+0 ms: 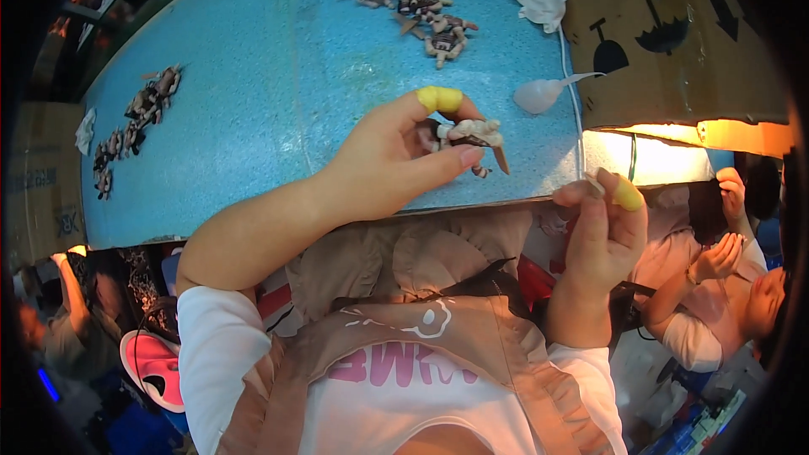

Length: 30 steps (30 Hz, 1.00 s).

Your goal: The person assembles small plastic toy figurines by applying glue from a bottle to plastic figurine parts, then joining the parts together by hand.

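Note:
My left hand, yellow tape round one finger, is closed over the blue tabletop. Between its thumb and fingers is a small beige and brown toy figure, with a thin tan piece sticking out from it. My right hand, also with a taped finger, is raised off the table's near edge, apart from the left. Its thumb and fingertips are pinched together on a tiny pale piece whose kind is too small to make out.
More figures lie clustered at the far middle, and a row of them at the left. A white squeeze bottle with a thin spout, a crumpled tissue and a white cord are near a cardboard box. Another person works at right.

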Tool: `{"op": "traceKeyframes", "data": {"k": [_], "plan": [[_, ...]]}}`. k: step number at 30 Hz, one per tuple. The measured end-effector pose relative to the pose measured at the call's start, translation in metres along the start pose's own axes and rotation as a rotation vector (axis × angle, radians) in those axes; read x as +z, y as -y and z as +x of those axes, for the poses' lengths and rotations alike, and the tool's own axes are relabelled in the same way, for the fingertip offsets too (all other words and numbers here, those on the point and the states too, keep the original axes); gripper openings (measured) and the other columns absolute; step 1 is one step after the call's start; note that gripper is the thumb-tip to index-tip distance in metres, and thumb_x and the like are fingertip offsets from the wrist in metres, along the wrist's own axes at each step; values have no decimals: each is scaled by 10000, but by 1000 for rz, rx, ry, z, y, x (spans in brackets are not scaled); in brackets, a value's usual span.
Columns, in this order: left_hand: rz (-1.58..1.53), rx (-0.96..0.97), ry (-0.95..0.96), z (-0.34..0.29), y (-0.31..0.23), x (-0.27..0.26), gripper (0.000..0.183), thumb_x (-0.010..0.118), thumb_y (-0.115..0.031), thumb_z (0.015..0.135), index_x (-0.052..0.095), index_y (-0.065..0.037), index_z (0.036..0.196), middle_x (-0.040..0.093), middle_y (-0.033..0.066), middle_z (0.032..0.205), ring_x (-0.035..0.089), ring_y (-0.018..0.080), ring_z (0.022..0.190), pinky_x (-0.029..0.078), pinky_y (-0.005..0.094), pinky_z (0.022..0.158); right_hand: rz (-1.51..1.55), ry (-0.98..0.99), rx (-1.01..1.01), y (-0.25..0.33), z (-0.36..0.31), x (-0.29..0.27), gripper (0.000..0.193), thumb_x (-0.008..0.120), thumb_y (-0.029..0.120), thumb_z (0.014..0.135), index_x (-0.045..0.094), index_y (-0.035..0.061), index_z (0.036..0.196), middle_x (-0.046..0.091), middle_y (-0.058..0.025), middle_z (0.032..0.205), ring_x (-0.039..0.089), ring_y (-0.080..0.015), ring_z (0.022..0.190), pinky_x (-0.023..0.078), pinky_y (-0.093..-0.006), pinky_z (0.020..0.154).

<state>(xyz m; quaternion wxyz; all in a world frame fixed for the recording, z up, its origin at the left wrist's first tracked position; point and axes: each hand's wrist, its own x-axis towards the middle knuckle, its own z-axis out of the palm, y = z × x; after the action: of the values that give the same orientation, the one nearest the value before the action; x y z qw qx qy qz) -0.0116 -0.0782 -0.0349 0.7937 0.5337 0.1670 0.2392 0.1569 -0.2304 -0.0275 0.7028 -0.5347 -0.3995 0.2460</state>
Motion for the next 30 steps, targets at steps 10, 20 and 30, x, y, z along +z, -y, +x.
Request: {"op": "traceKeyframes", "data": {"k": [10,20,30], "plan": [[417,27,21,-11,0,2,303,632,-12,799,523,-20,1082,574,40,960,563,90,865,472,234,741,-656,211,-596,-5,21,43,279,674,-63,676,612,13,938,591,-96,871,558,-216,743,442,-296,675],[608,231,-40,-11,0,-8,294,687,-106,764,593,-64,1040,590,9,919,530,72,765,414,191,599,-506,280,-413,-3,34,43,267,722,-35,609,597,17,838,594,-90,780,549,-230,719,432,-314,652],[716,313,-39,-8,1,-8,280,691,-99,728,631,-72,1000,576,18,857,530,111,728,407,208,542,-712,397,-531,4,39,42,258,748,18,585,591,34,789,592,-84,771,543,-240,695,411,-317,630]]}}
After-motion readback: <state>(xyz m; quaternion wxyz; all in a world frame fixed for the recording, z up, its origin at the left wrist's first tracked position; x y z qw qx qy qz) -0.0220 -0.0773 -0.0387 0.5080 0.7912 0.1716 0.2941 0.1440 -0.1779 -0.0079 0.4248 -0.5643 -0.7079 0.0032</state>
